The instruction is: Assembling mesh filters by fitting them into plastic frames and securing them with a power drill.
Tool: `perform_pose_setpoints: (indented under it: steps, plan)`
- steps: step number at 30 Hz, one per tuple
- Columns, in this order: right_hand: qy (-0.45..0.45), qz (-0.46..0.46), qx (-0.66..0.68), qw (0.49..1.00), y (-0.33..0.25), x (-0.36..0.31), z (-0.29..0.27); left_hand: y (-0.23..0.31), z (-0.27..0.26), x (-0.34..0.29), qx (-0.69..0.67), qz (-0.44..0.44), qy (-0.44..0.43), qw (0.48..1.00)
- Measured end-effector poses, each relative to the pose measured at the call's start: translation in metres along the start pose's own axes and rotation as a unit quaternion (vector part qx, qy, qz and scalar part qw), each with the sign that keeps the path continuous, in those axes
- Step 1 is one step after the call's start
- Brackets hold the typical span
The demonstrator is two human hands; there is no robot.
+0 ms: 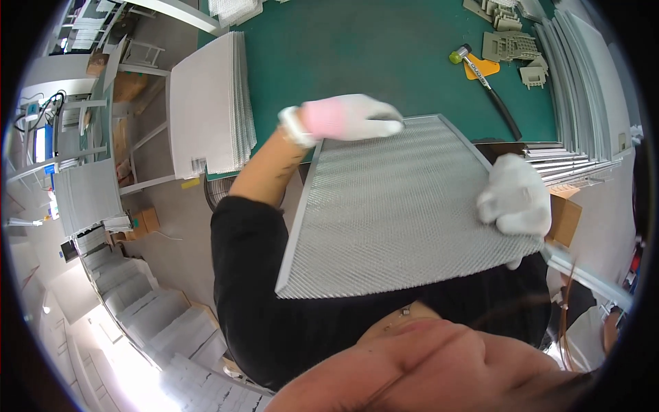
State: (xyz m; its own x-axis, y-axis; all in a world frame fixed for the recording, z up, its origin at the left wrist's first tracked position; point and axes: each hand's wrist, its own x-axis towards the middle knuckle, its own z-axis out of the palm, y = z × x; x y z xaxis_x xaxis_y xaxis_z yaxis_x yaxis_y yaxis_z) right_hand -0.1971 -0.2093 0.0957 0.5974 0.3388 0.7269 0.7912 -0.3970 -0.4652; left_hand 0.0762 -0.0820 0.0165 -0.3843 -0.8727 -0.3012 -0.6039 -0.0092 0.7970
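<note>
A rectangular metal mesh filter panel [391, 206] is tilted in front of my body, with its far end at the edge of the green work table [329, 55]. Thin metal framing shows along its left, far and right sides; along the near side the bare mesh edge shows. My left hand [353, 118], in a white glove with a pink cuff, lies along the far edge, its fingers and thumb closed on the frame. At the right side, my white-gloved right hand [516, 199] has its fingers curled over the panel's edge, with a fingertip visible below.
A mallet [491, 96] with a black handle lies over a yellow-orange piece [483, 66]. Beige plastic parts [508, 47] are beside it. Metal frame strips [573, 82] are stacked at the right. White-faced mesh panels [209, 103] stand stacked at the left; a cardboard box [565, 221] is below right.
</note>
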Motion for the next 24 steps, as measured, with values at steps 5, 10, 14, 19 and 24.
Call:
perform_pose_setpoints:
  steps: [5, 10, 14, 19, 24]
  plan:
    - [0.302, 0.132, -0.061, 0.942, 0.025, 0.010, 0.010, 0.023, -0.018, -0.089, -0.166, 0.562, 0.144, 0.797]
    - [0.326, 0.087, -0.029, 0.941, 0.033, 0.034, 0.016, 0.075, 0.016, -0.115, -0.017, 0.370, 0.489, 0.790]
    - [0.287, 0.069, 0.029, 0.955, 0.031, 0.006, 0.019, 0.073, 0.012, -0.114, 0.060, 0.373, 0.435, 0.817]
    - [0.294, 0.073, -0.052, 0.952, 0.031, 0.016, 0.015, 0.058, 0.023, -0.108, 0.033, 0.365, 0.560, 0.743]
    - [0.497, 0.019, -0.113, 0.860, 0.040, 0.027, 0.026, 0.036, 0.030, -0.098, 0.012, 0.266, 0.707, 0.656]
